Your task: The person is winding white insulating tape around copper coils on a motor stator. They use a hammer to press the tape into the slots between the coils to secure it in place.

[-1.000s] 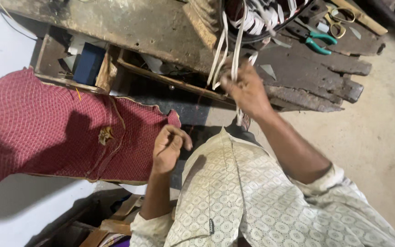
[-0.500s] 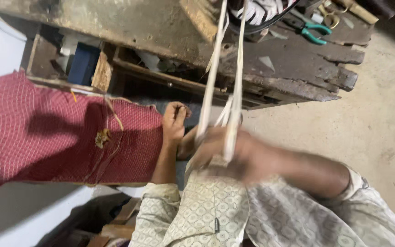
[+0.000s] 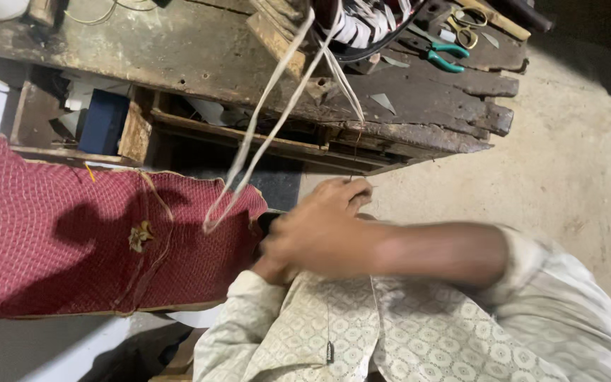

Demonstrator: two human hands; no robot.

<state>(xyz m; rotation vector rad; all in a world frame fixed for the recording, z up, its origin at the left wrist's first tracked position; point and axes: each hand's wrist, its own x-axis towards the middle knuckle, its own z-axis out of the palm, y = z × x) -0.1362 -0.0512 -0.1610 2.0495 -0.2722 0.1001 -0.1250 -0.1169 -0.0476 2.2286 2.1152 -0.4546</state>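
My right hand (image 3: 323, 230) is blurred in front of my chest, fingers loosely extended toward the bench, with nothing visible in it. It covers most of my left hand (image 3: 271, 267), of which only the wrist edge shows above the patterned sleeve, so its grip is hidden. Two pale flat strips (image 3: 263, 138) hang loose from a striped bundle (image 3: 362, 21) on the wooden workbench (image 3: 178, 49). Their looped end dangles over the red quilted cloth (image 3: 58, 233), left of my hands. A small dark object (image 3: 266, 221) peeks out beside my right hand.
Teal-handled pliers (image 3: 441, 56) and scissors (image 3: 469, 15) lie on the bench's far right planks. A blue box (image 3: 104, 122) sits in the shelf under the bench. Bare concrete floor (image 3: 574, 155) lies to the right.
My right hand came down from the strips at the bench, pulled them toward my lap, then let go; they now hang loose. The left hand became covered by the right.
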